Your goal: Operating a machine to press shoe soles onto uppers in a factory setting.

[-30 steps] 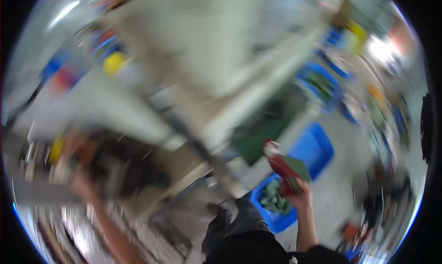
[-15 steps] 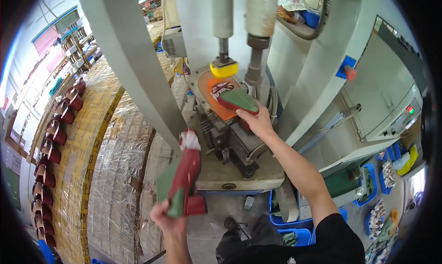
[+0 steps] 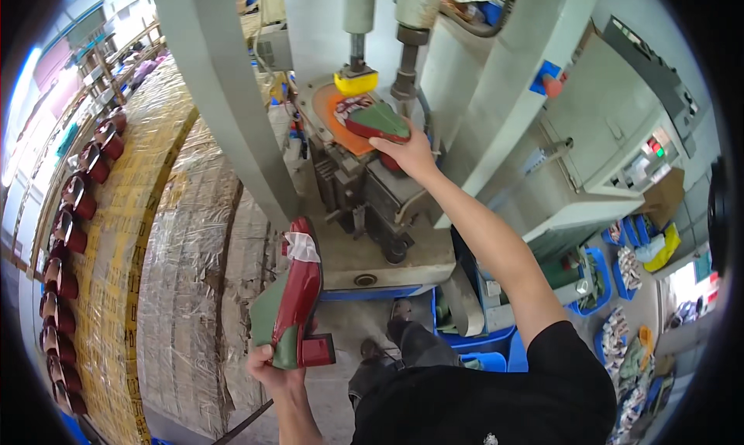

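In my left hand (image 3: pixel 273 374), closed around its heel end, is a dark red and green shoe (image 3: pixel 296 305) with a block heel and white paper wrapped near its toe. It is held in the air in front of the machine, toe pointing away from me. My right hand (image 3: pixel 408 152) grips the rear end of a second red and green shoe (image 3: pixel 377 122). Crumpled patterned paper (image 3: pixel 351 107) shows at that shoe's far end, over the orange pad (image 3: pixel 341 132) of the press (image 3: pixel 318 104). Just above hangs a yellow pressing block (image 3: pixel 356 83).
Grey uprights (image 3: pixel 225 88) flank the press. On the left, a row of red shoes (image 3: pixel 66 232) stands along film-wrapped stacks (image 3: pixel 182 282). A red knob on a blue mount (image 3: pixel 549 81) sits on the right upright. Blue bins (image 3: pixel 597 278) stand low at right.
The whole view has shifted. The shoe in my left hand has moved slightly and is no longer blurred. My right hand keeps its hold on the other shoe at the pad.
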`<state>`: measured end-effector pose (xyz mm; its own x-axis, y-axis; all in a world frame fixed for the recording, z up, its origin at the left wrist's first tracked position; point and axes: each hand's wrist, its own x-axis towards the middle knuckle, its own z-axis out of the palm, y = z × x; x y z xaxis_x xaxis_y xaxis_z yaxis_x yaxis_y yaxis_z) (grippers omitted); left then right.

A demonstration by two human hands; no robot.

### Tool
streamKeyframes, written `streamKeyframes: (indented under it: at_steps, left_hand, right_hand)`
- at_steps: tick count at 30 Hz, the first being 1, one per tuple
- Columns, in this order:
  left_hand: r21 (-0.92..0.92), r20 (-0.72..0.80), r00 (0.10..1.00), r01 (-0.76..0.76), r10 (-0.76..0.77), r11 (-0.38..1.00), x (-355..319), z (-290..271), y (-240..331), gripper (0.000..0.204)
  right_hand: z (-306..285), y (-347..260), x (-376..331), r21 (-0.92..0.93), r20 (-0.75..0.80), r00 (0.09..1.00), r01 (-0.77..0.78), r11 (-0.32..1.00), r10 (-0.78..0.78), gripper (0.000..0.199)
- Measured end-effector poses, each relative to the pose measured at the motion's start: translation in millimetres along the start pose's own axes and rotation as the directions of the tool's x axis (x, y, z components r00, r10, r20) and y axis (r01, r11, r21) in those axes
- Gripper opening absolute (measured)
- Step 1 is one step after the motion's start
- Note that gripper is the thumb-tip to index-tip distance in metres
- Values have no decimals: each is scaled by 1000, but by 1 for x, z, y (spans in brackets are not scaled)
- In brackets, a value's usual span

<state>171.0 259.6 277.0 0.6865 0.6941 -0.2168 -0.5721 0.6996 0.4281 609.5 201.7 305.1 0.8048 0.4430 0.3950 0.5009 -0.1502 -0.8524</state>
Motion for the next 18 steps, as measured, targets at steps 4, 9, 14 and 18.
streamKeyframes:
  at_steps: [4,9,14,18]
  left_hand:
    - [18,28,998,54,-54,998,7,-8,4,85]
    - [51,11,984,178,-178,983,2,6,-11,90]
    - [48,145,921,358,-361,933,-11,1,-44,92]
    - [111,126,892,422,-434,900,-25,9,-84,90]
  right_hand:
    - [-14,-25,-34,-120,-223,950,197,973,-219,66]
    - [-95,-112,-143,297,190,963,129,946,-191,57]
    - [-121,-107,-193,167,447,851,221,961,-274,70]
    - [-145,-90,-222,2,541,774,388,922,-328,74]
